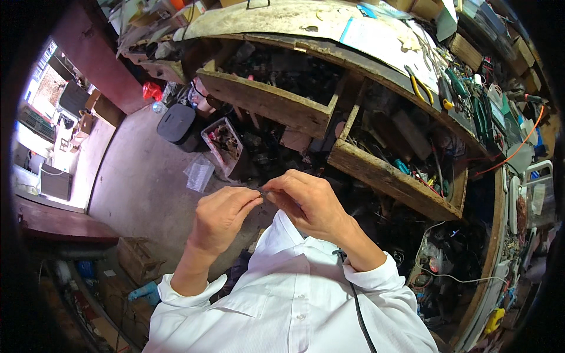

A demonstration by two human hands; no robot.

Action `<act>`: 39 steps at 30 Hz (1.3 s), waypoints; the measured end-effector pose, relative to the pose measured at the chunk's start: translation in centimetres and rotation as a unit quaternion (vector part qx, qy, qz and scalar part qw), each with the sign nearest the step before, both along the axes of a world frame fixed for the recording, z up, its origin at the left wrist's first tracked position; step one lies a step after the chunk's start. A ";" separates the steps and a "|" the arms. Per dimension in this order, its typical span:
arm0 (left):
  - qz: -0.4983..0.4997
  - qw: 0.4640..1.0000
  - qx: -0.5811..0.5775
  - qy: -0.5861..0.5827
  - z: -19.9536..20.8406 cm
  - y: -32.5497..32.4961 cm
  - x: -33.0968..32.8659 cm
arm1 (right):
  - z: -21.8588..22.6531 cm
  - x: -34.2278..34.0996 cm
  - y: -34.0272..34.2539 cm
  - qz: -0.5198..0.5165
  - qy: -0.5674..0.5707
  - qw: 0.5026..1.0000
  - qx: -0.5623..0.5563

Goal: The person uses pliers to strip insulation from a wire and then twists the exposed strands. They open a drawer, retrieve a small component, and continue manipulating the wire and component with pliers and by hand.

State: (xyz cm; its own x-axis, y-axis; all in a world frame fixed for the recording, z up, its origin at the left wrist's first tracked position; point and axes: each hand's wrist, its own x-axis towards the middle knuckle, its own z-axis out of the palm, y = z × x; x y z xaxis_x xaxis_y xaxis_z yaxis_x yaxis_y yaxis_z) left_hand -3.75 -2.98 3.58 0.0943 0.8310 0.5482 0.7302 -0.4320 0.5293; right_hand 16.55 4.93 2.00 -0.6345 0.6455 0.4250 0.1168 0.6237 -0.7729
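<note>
My left hand point(222, 213) and my right hand point(307, 203) meet in front of my white shirt, fingertips nearly touching. Between them is a tiny dark piece point(262, 194), too small for me to name. The thumb and forefinger of the left hand pinch it from one side. On the other side, the bent fingers of the right hand close on it. Both hands are held in the air, short of the two pulled-out wooden drawers.
An open drawer point(265, 100) holds dark small parts; another drawer point(394, 179) holds tools. Pliers point(419, 87) and other tools lie on the cluttered workbench point(265, 22). A grey lidded bin point(176, 123) and a scrap-filled box point(226, 147) stand on the floor. A doorway opens at left.
</note>
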 end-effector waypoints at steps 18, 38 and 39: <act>0.019 0.882 -0.163 -0.441 -1.8 -1.2 1.8 | -2.3 -1.0 -1.7 -0.095 0.118 0.962 -0.225; -0.046 0.834 -0.357 -0.418 -1.4 -0.8 -0.7 | -1.0 0.5 -0.8 -0.112 0.091 0.989 -0.034; -0.013 0.869 -0.328 -0.370 -1.7 -0.5 -0.8 | -0.2 0.4 -0.9 -0.099 0.095 0.990 -0.023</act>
State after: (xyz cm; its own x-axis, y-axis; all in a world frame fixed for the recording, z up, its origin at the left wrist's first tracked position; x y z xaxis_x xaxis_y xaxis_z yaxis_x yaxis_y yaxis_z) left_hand -4.54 -3.47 1.91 -0.0584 0.9905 -0.1245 0.0785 0.1289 0.9885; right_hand 16.97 4.04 1.84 -0.4054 0.7708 0.4914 0.0835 0.5665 -0.8198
